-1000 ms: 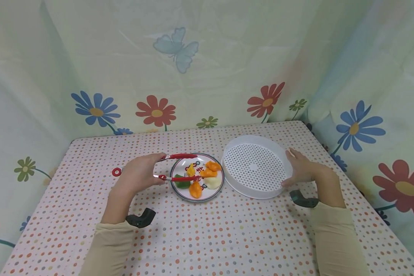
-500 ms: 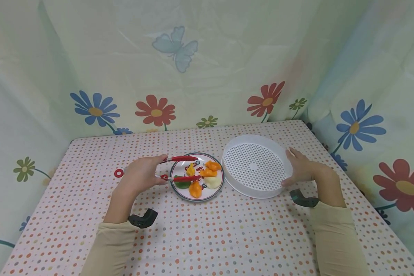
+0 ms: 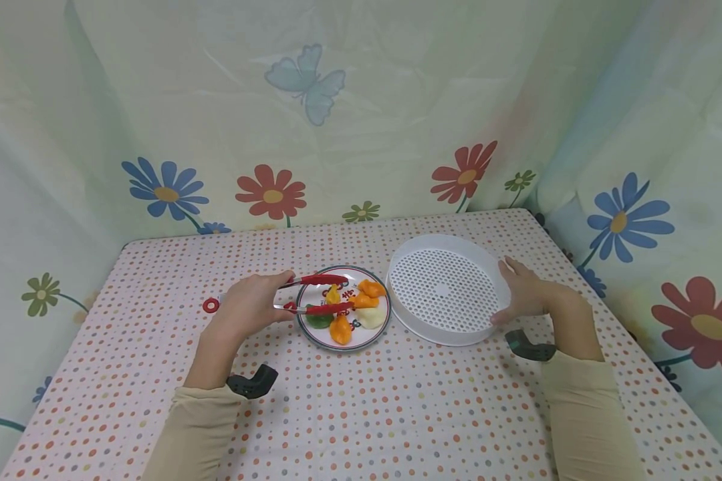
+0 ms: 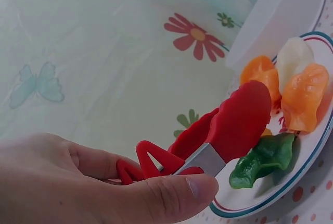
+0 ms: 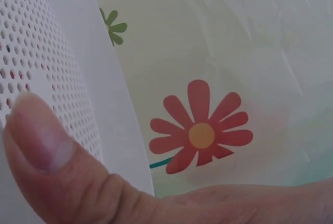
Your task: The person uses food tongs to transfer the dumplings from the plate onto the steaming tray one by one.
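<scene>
My left hand (image 3: 243, 307) grips red-tipped metal tongs (image 3: 327, 309), thumb on one arm and fingers on the other. The tongs' two red tips stand apart over the left half of a round plate (image 3: 344, 347). On the plate lie several orange pieces (image 3: 339, 330), a yellow one (image 3: 333, 294), a green one (image 4: 263, 160) and a pale one (image 4: 293, 60). Right of the plate stands a round white perforated tray (image 3: 442, 339). My right hand (image 3: 523, 294) holds its right rim between thumb and fingers; in the right wrist view the thumb (image 5: 57, 166) lies against the tray.
A dotted cloth (image 3: 361, 414) covers the table. Behind it and at both sides hangs a curtain (image 3: 397, 100) printed with flowers and a butterfly. The tongs' red ring (image 3: 210, 305) sticks out to the left of my left hand.
My left hand has moved slightly right with the tongs. The tongs' tips have come a little closer together over the plate. My right hand and the white tray have stayed in place.
</scene>
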